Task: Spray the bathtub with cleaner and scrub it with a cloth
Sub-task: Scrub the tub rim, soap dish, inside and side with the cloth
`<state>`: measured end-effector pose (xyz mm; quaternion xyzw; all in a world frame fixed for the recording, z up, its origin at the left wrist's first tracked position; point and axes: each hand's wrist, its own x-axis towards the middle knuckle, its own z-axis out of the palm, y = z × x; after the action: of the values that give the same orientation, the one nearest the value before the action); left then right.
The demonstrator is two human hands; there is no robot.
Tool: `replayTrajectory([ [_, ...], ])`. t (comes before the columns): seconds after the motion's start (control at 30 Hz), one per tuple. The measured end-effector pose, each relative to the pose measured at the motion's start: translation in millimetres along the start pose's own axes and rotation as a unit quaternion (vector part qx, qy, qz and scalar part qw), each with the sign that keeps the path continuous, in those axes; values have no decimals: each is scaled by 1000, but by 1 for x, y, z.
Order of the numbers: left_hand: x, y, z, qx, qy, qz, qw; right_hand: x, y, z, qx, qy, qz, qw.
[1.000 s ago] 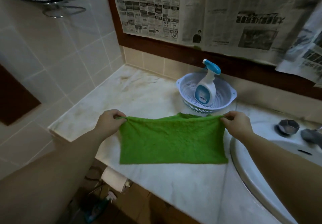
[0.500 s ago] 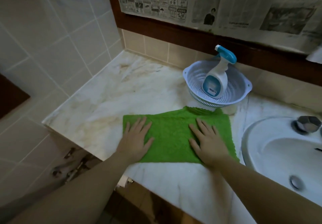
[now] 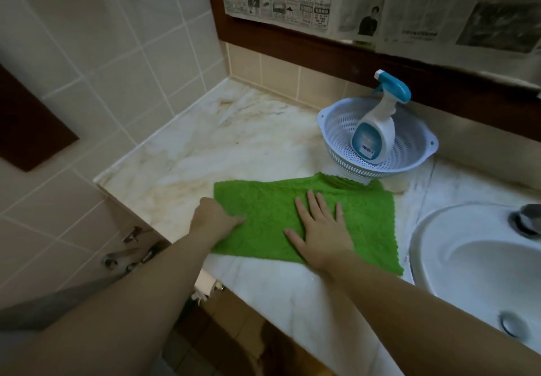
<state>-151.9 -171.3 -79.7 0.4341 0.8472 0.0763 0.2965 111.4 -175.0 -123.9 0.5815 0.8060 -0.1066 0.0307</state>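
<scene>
The green cloth [image 3: 304, 217] lies flat on the marble bench [image 3: 222, 147], under both hands. The right hand [image 3: 320, 229] rests on the middle of the cloth with its fingers straight and spread wide. The left hand [image 3: 213, 219] is at the cloth's left edge with fingers curled; it seems to pinch this edge, but the fingertips are hidden. Beyond the right hand, the spray bottle [image 3: 377, 124] stands in a white basket [image 3: 333, 129]. A sink [image 3: 468, 258] is just right of the cloth.
</scene>
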Motion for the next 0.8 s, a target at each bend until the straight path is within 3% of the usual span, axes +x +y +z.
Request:
replayTrajectory([
  [0.13,7,5,-5,-100,-40,6,994,2,2,-3,17,-12,-11,1000],
  [0.27,-11,15,-17,-193,-111,81,971,1,9,-18,92,-17,-27,995],
  [0.4,-36,27,-19,-24,-105,243,964,10,3,-52,217,89,-32,972],
  [0.47,-44,32,-12,29,-106,291,950,24,-13,-69,322,86,-28,942],
  [0.63,-49,21,-9,-3,-103,284,953,62,-42,-77,439,-37,-15,898],
  [0.73,-45,1,-14,-14,-104,249,963,75,-45,-70,397,-26,-15,917],
  [0.8,-39,-11,-18,49,-103,232,966,78,-43,-66,367,-13,-6,930],
])
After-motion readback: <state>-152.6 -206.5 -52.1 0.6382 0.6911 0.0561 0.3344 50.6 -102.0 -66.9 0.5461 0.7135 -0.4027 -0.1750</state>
